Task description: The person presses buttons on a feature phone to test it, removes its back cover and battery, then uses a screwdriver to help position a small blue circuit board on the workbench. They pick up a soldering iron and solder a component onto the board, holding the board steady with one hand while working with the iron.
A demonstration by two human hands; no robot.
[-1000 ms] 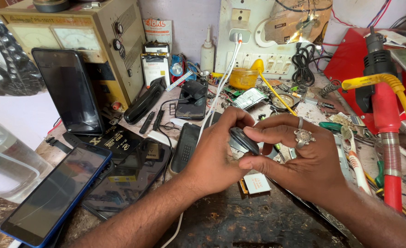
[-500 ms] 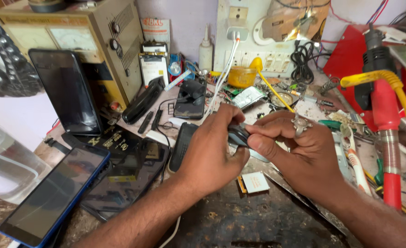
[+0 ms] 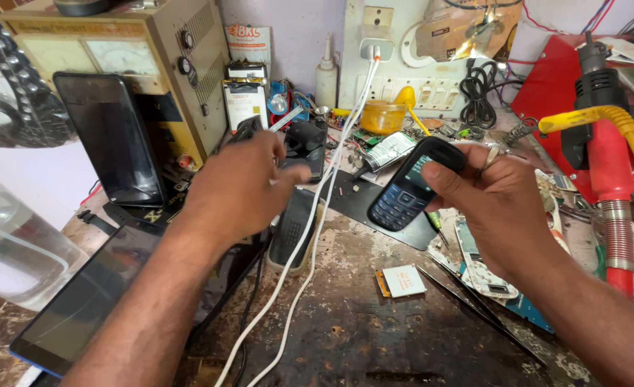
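Dark keypad phone [image 3: 409, 188], bar-shaped, held clear of the bench, tilted top toward 1 o'clock, keys and small lit screen facing up, gripped at its upper end, white cables [image 3: 310, 236] at 9 o'clock

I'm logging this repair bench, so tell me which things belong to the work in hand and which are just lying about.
In hand:
right hand holding the dark keypad phone
left hand at the white cables

Lying about:
tablet
beige meter box
small battery
yellow jar
red hot-air tool
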